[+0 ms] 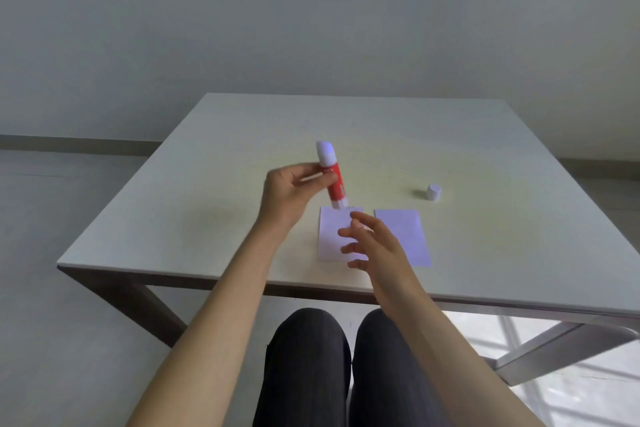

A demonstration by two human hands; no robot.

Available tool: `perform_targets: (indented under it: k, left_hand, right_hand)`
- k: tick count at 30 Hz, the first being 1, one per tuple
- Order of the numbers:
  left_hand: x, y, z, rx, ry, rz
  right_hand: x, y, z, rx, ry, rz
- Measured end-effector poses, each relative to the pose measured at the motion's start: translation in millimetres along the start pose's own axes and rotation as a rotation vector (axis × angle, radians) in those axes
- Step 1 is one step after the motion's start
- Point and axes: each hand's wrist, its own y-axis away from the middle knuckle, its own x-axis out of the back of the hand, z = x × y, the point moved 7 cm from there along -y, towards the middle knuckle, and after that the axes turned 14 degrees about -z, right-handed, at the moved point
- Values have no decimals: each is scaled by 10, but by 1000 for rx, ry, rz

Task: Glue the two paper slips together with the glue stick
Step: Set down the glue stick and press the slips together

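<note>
My left hand grips a red glue stick with white ends, tilted, its lower tip touching or just above the far edge of the left paper slip. The white cap stands apart on the table, to the right. A second pale slip lies flat just right of the first, with a narrow gap between them. My right hand hovers over the left slip's right side with fingers spread, holding nothing and hiding part of that slip.
The slips lie near the front edge of a pale square table. My knees in dark trousers are below the edge. A grey wall stands behind.
</note>
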Motion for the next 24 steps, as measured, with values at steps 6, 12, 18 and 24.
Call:
perform_targets:
  k: [6,12,18,24]
  left_hand:
    - [350,-432,-65,74,-413,199]
    - [361,-545,-344,177,-370,215]
    - [351,-565,-444,211,-361,210]
    - [300,-536,-498,194,-347,186]
  right_hand:
    - [-341,36,-24,293,1283,84]
    - [-555,85,103,330,1661,151]
    - [-567,157,160,382,1729,99]
    - [-581,242,125,435,1710,23]
